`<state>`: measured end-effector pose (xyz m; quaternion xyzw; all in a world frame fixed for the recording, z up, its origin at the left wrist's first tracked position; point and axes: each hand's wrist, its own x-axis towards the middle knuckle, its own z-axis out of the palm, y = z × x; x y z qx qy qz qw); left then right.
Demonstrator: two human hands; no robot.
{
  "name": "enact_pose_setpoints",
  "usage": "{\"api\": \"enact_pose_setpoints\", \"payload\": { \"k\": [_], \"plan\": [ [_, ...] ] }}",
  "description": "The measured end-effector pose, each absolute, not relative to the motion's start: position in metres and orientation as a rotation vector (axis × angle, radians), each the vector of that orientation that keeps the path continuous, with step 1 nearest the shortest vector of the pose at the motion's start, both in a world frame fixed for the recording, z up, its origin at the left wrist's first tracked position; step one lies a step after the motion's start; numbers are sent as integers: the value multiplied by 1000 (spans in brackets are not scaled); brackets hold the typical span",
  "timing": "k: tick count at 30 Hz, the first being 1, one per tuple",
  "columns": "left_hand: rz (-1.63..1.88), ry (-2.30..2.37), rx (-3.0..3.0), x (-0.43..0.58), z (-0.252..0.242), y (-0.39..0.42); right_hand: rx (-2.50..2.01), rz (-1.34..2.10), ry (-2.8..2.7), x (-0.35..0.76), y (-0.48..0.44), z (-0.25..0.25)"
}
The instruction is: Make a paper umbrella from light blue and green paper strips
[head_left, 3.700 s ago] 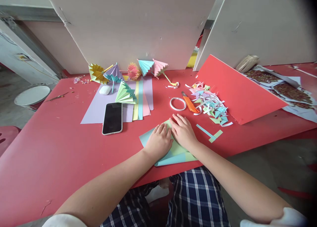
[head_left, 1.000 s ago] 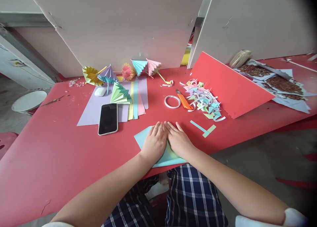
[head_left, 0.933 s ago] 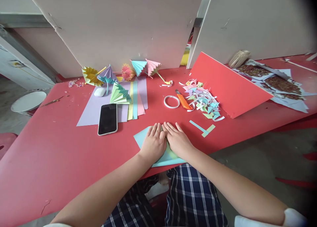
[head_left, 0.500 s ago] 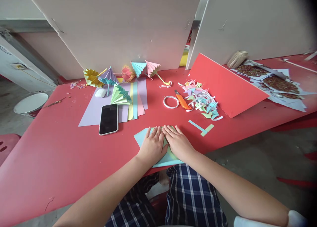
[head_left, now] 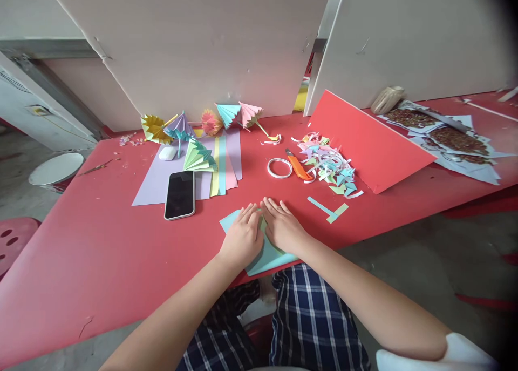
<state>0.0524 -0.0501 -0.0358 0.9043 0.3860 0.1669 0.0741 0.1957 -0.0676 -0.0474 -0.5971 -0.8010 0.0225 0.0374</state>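
A light blue and green folded sheet of paper [head_left: 269, 260] lies at the table's front edge under both hands. My left hand [head_left: 243, 236] rests on its left part, fingers stretched forward and close together. Beside it my right hand [head_left: 283, 228] lies flat on the paper, fingers pointing toward the far edge. The fingertips of the two hands almost meet at the paper's top fold. Both hands are open and press from above; they hide much of the sheet.
Beyond the hands lie a roll of white tape [head_left: 279, 168], an orange utility knife [head_left: 298, 166] and paper scraps [head_left: 327, 157] by a red board [head_left: 372, 144]. Further left are a phone [head_left: 180, 195], coloured sheets [head_left: 149, 184] and several paper umbrellas [head_left: 199, 156]. Two paper strips [head_left: 322, 207] lie at right.
My right hand has slid slightly left and away from me along the top fold. My left hand has shifted a little left, its fingers now more bunched. The view has tilted slightly.
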Motion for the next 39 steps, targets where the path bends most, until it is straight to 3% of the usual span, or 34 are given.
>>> {"api": "enact_pose_setpoints", "payload": {
  "k": [18, 39],
  "plan": [
    [232, 1290, 2885, 54, -41, -73, -1807, 68, -2473, 192, -99, -46],
    [253, 1217, 2711, 43, -36, -81, -1784, 219, -2357, 185, -80, -47]
  ]
}}
